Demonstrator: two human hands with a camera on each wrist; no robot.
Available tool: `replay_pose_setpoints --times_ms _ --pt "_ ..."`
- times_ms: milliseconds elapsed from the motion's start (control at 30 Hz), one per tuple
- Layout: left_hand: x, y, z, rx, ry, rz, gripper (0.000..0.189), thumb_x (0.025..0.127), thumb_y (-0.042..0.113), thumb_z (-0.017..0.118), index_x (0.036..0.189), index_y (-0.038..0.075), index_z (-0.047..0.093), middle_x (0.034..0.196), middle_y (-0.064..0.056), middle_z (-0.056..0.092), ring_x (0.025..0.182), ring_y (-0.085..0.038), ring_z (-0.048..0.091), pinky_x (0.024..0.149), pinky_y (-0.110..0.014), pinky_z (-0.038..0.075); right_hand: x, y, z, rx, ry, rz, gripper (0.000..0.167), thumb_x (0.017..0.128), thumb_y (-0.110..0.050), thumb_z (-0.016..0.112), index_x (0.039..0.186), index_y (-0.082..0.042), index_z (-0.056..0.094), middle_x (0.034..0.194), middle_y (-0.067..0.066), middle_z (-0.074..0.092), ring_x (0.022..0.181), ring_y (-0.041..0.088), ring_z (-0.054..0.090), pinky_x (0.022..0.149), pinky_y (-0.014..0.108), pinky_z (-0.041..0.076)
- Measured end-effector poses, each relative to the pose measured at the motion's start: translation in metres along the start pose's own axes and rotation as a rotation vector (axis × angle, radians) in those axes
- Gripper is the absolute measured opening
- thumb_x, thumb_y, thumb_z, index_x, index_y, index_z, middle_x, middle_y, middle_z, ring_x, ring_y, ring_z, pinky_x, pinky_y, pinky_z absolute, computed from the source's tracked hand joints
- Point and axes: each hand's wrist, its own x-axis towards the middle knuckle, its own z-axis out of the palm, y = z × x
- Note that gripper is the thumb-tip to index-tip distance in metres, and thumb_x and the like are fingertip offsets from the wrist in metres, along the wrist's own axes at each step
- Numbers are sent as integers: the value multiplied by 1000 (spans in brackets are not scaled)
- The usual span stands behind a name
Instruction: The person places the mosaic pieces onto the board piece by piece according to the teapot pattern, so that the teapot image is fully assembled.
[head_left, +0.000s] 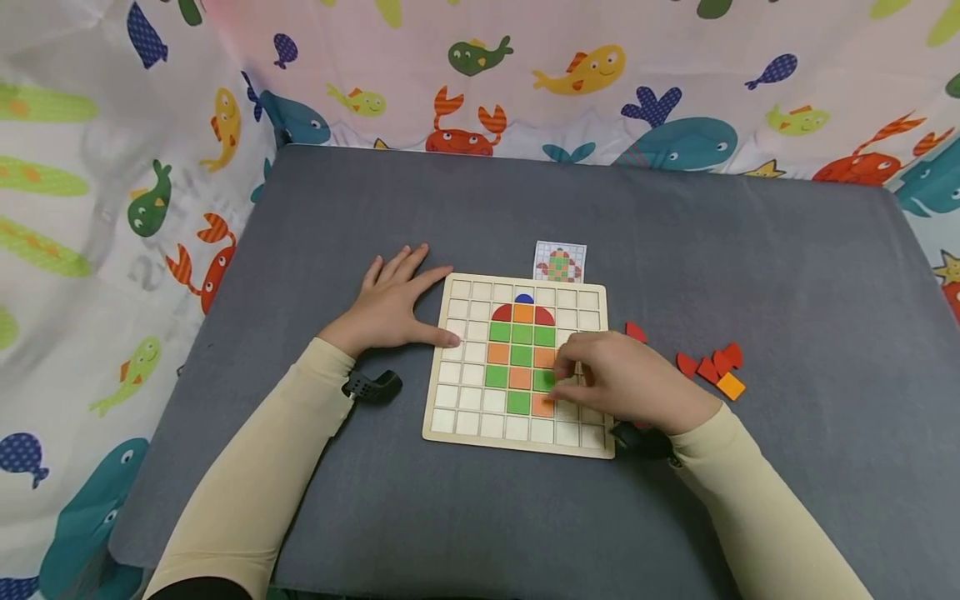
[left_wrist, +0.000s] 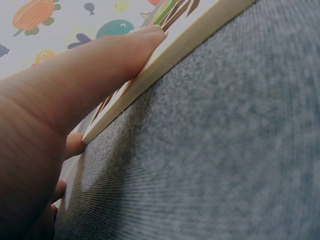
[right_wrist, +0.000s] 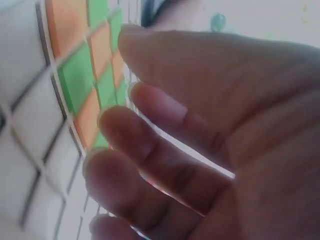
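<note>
While my left hand [head_left: 393,308] lies spread at the left edge of the wooden grid board [head_left: 491,427], its thumb resting on the rim and nothing in its hold, my right hand [head_left: 626,375] hovers over the board's right half. Its fingers are loosely bent with the thumb apart from them; I see no piece between them, and I cannot tell whether a fingertip touches the orange square in the lowest filled row.

The board sits on the grey worktop [head_left: 420,508], with the pattern card [head_left: 559,262] just beyond its far edge. Down the board's middle run a blue half-round [head_left: 524,298], two red rounded pieces [head_left: 502,313] with an orange square between them, then green squares [head_left: 521,356] and orange squares [head_left: 498,354] in a checkered block.

As I judge it, that block is nearly complete: the lowest filled row has a bare cell at its left end, which the loose orange square [head_left: 731,386] to the right of the board would suit. Loose red pieces [head_left: 707,371] also lie to the board's right. Since the card shows red at the figure's sides, where the board's visible cells are bare, those side parts seem left to do.
</note>
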Motion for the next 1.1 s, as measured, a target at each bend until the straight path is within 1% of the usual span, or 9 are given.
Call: replay_pose_setpoints --times_ms 167,333,500,567,700,767,867,933,1100 --pt "0 0 0 1 2 -2 119 69 83 79 167 35 32 178 -4 3 164 -27 -7 127 -59 -11 -17 14 -20 67 5 88 27 87 -23 89 79 -24 63 67 -11 54 53 7 47 51 25 41" --pt "-1 -1 1 -7 -2 -1 118 70 82 80 167 34 32 178 -5 3 164 -27 -7 127 -59 -11 -35 27 -42 48 46 169 22 88 -18 88 85 -20 66 74 -9 59 61 10 54 55 26 46" --pt "0 -1 2 -4 -1 2 118 70 82 79 167 35 32 178 -4 2 164 -27 -7 127 -59 -11 -52 43 -59 -5 76 267 19 88 -21 88 95 -15 72 82 -7 65 67 9 57 57 27 48" --pt "1 0 1 -1 5 1 118 70 82 80 167 35 32 178 -4 3 164 -26 -7 127 -59 -10 -59 51 -66 -18 70 327 22 88 -24 88 100 -13 74 84 -5 67 68 10 57 56 27 48" --pt "2 0 -1 4 11 1 118 70 82 79 167 36 31 178 -4 3 164 -26 -7 127 -59 -10 -75 69 -78 -24 54 442 35 88 -31 88 109 -6 75 91 0 71 75 15 60 57 28 49" --pt "2 0 -1 4 8 1 117 70 83 79 167 36 31 178 -4 2 164 -26 -7 127 -59 -10 -83 77 -80 -15 43 490 39 89 -34 87 111 -5 75 94 1 72 78 17 61 59 28 49" --pt "2 0 0 3 3 3 118 70 83 78 167 36 31 178 -4 2 164 -26 -7 127 -59 -10 -93 87 -78 -6 25 532 41 90 -38 85 112 -5 74 94 1 72 80 17 63 61 28 50" --pt "2 0 0 2 3 3 118 70 83 79 167 36 31 178 -4 3 164 -26 -7 127 -59 -10 -98 91 -74 -8 16 552 39 90 -39 85 109 -7 75 93 -1 72 79 15 64 62 27 50" --pt "1 -1 1 3 5 0 118 70 83 79 167 36 31 178 -4 3 164 -26 -7 127 -59 -10 -107 101 -65 -7 8 560 30 90 -36 85 98 -9 73 85 -5 70 73 8 61 62 26 47"
